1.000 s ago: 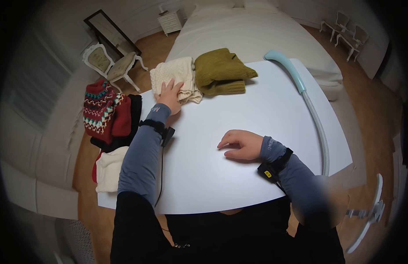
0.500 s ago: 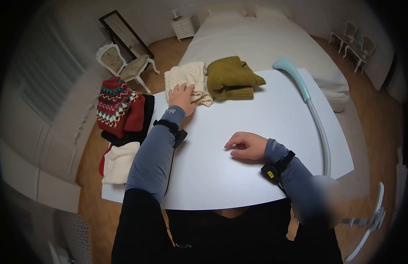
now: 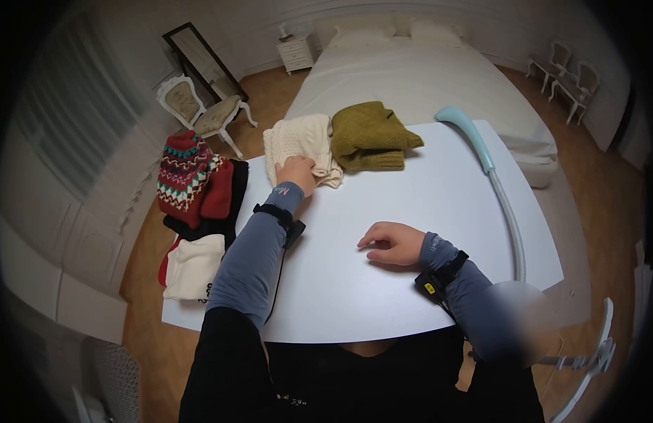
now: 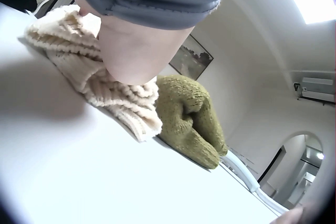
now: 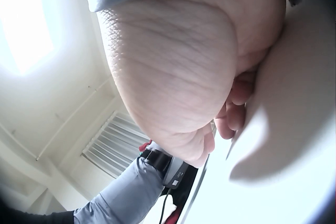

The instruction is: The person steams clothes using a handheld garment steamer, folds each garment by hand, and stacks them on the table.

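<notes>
A folded cream cable-knit sweater [image 3: 305,137] lies at the table's far side. My left hand [image 3: 297,175] grips its near edge with bent fingers; the fingertips are hidden in the knit. In the left wrist view, the heel of the left hand [image 4: 139,50] covers part of the cream knit. Right beside it sits a folded olive-green sweater [image 3: 372,137], one corner pointing right. My right hand [image 3: 397,243] rests loosely curled over the middle of the table, holding nothing; the right wrist view shows its palm side [image 5: 173,66] close over the white surface.
Stacked at the white table's [image 3: 326,282] left edge are a red patterned sweater [image 3: 192,176], black cloth and a white folded garment [image 3: 196,268]. A light-blue-handled tool with a grey tube [image 3: 474,141] lies along the right. Beyond stands a bed [image 3: 411,77].
The left hand's fingers, spread flat on the cream sweater before, are now bent at its near edge. The right hand stays about where it was. The head view has shifted slightly.
</notes>
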### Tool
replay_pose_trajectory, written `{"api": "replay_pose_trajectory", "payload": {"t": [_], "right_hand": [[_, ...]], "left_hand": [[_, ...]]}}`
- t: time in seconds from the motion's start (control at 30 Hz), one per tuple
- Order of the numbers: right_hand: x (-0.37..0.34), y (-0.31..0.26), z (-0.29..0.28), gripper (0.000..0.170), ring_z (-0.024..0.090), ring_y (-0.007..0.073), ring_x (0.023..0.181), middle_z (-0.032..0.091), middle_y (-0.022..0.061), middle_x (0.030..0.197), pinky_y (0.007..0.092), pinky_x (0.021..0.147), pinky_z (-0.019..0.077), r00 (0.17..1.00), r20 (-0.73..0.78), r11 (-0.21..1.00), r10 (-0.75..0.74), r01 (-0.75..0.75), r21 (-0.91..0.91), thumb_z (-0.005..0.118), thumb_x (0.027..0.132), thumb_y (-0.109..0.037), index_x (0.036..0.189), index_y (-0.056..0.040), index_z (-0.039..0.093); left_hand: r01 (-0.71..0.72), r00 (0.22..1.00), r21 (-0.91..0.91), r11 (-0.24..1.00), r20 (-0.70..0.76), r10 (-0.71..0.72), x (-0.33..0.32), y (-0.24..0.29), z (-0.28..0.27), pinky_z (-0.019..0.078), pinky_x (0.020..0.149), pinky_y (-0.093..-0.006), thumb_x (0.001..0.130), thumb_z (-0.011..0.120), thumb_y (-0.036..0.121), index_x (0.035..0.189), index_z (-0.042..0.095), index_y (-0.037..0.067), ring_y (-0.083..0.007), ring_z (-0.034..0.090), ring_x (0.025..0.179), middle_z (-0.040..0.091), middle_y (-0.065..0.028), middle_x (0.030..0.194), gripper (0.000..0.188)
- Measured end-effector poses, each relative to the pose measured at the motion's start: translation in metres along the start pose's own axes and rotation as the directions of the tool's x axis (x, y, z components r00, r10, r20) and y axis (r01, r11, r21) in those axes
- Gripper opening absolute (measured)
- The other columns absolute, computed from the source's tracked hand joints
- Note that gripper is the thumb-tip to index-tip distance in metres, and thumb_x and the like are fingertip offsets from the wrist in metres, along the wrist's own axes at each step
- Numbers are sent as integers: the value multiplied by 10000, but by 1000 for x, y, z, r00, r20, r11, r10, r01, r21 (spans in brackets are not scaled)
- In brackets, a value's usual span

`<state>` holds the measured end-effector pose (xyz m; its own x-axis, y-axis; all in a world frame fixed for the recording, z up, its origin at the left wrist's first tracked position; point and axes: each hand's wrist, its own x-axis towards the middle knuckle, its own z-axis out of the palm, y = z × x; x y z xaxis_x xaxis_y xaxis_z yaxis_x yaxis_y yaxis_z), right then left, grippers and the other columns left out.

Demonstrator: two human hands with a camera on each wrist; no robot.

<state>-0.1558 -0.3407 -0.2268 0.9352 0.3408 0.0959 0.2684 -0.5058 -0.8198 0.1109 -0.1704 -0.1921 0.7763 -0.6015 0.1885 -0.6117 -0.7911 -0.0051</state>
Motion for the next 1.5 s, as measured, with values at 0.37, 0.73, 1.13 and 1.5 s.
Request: {"api": "replay_pose_trajectory", "payload": {"t": [0.37, 0.73, 1.13, 1.5], "right_hand": [[1, -3, 2, 315, 623, 195, 1011, 634, 107, 1164, 306, 929, 513, 1000, 21, 998, 0, -1, 58, 708, 936, -194, 1221, -62, 698], [1, 5, 4, 279, 617, 164, 1035, 645, 83, 1148, 290, 937, 498, 998, -10, 994, 58, -56, 98, 694, 937, -75, 1214, -40, 691], [1, 8, 4, 276, 604, 139, 994, 659, 60, 1113, 281, 916, 496, 998, -29, 990, 61, -57, 126, 703, 944, -126, 1211, -55, 701], [0, 17, 2, 303, 611, 143, 968, 681, 60, 1117, 288, 912, 501, 998, -62, 993, 10, -3, 115, 712, 947, -194, 1230, -86, 709]], "left_hand": [[-151, 986, -96, 984, -93, 142, -57, -35, -32, 223, 1202, -557, 837, 736, 277, 1428, 532, 160, -312, 391, 1433, 477, -155, 1498, 636], [199, 958, -65, 978, -195, -208, -225, -173, -101, 411, 1110, -479, 755, 821, 374, 1415, 515, 46, -375, 500, 1322, 549, -190, 1418, 798], [502, 859, 123, 856, 45, -511, -290, -167, -93, 428, 1102, -487, 691, 848, 459, 1556, 306, 52, -406, 490, 1348, 492, -234, 1456, 1098], [467, 884, 183, 865, -107, -455, -277, -193, -91, 530, 952, -482, 763, 690, 256, 1474, 476, 74, -400, 682, 1059, 702, -235, 1152, 765]]}}
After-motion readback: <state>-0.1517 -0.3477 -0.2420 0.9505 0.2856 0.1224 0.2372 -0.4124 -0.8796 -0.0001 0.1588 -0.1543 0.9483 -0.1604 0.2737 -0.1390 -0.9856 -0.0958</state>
